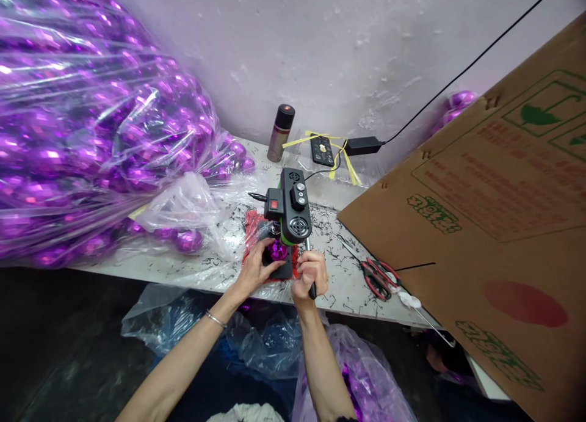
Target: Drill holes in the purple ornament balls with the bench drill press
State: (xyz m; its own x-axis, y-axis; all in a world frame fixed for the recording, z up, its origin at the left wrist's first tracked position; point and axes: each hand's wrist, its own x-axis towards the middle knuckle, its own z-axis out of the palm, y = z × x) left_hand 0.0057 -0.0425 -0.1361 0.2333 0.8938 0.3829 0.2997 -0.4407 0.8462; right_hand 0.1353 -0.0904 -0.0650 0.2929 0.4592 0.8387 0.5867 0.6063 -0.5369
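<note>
A small black bench press machine (295, 208) with a red switch and round vents stands on the table. My left hand (259, 264) pinches a shiny purple ball (277, 251) between thumb and fingers, under the head of the machine. The ball is above the machine's dark base plate (280, 270), which rests on a red sheet (251, 226). At the machine's right side, my right hand (310, 276) is wrapped round a lever handle (312, 291) with a black grip. Part of the ball is hidden by the machine head and my fingers.
A big clear bag of purple balls (114, 123) fills the left side. A cardboard box (485, 226) leans in from the right, beside red-handled scissors (379, 278). Behind stand a spray can (281, 134), a phone-like black slab (322, 150) and a power adapter (363, 145). Dark scraps litter the tabletop (336, 287).
</note>
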